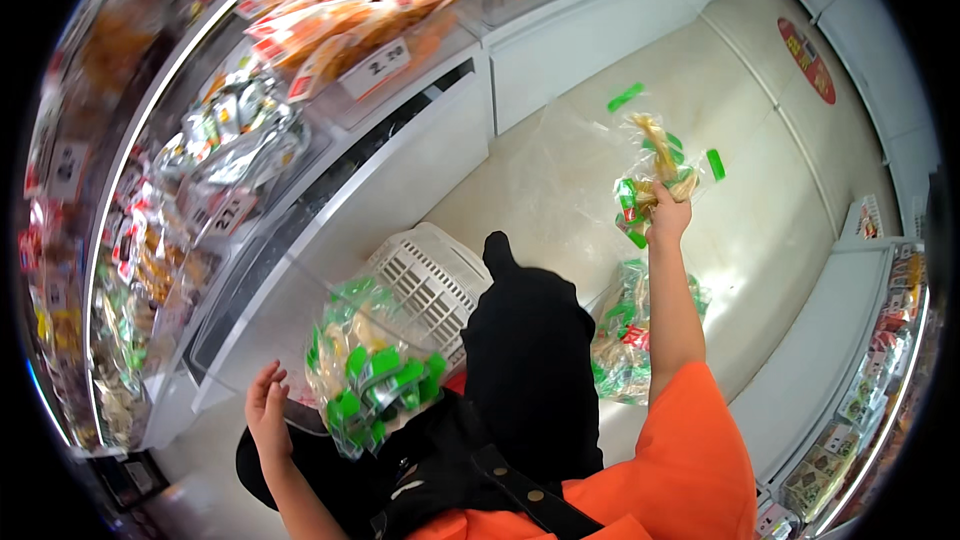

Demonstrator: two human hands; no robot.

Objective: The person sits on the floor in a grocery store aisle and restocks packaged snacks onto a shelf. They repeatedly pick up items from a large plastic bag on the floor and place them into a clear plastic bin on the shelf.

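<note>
Shop shelves lined the left; right hand (pixel 668 219) gripped a clear snack bag (pixel 657 178) far out, left hand (pixel 266 410) spread open beside a near bag of green packets (pixel 372 380).

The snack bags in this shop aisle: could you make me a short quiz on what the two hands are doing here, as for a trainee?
1. True or false: the right hand holds a clear snack packet with green markings out over the floor.
2. Which lies nearest the left hand? A) a red bucket B) a big clear bag of green-wrapped snacks C) a glass bottle
3. Fill in: the white basket stands beside the ___ shelf unit.

Key
1. True: the fingers are closed on its lower end.
2. B: the open palm is beside the bag; whether it touches cannot be told.
3. White.
</note>
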